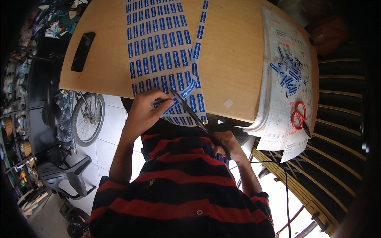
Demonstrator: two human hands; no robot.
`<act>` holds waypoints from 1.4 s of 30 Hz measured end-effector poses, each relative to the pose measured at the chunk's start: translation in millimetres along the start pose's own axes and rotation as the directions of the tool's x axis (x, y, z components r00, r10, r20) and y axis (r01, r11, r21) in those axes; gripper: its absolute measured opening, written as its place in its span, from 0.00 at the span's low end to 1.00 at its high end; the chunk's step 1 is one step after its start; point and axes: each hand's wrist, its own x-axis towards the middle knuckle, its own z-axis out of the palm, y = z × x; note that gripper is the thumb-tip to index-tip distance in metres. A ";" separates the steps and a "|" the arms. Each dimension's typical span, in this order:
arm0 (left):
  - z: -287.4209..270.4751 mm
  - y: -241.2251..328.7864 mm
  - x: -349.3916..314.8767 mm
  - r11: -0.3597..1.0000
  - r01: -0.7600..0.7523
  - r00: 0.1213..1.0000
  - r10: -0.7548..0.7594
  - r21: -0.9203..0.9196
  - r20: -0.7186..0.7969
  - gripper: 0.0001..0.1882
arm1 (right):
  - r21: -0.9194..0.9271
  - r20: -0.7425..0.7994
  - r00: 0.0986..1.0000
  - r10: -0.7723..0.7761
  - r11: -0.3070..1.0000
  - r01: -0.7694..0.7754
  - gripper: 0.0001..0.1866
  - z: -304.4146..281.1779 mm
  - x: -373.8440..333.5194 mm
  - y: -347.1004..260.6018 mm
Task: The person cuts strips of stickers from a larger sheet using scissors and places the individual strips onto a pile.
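Observation:
My left hand [147, 109] pinches the lower end of a narrow strip of blue-and-white labels [203, 18]. The strip bends and trails up the table to the far edge. Dark scissors [194, 116] are gripped in my right hand [229, 143], with their blades pointing up-left and reaching the strip beside my left fingers. Whether the blades are parted is hard to make out. Beneath the strip and the left hand lies a large sheet printed with rows of blue labels [158, 41], its lower end at the table's near edge.
A pile of cut labels [289, 75] rests on stacked white plastic packaging [274, 111] at right, near red-handled scissors [299, 117]. A black phone [83, 51] and a small pale scrap [228, 103] lie on the wooden table [234, 59]. A grey chair [65, 176] and bicycle wheel [88, 119] are left.

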 end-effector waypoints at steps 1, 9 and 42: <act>-0.1 -1.5 0.0 1.000 0.008 1.000 -0.008 0.002 -0.006 0.05 | -0.008 0.011 0.999 0.030 1.000 -0.030 0.32 -1.4 -1.1 1.1; -3.2 -7.4 10.3 0.962 -0.043 0.963 0.111 0.268 -0.245 0.05 | 0.040 -0.032 0.999 0.041 0.998 -0.040 0.34 8.1 -1.6 -13.4; 27.3 -18.2 -6.6 0.848 -0.371 0.914 0.405 0.377 -0.011 0.17 | 0.071 0.041 0.961 0.273 0.959 -0.275 0.42 -11.7 -39.0 -24.3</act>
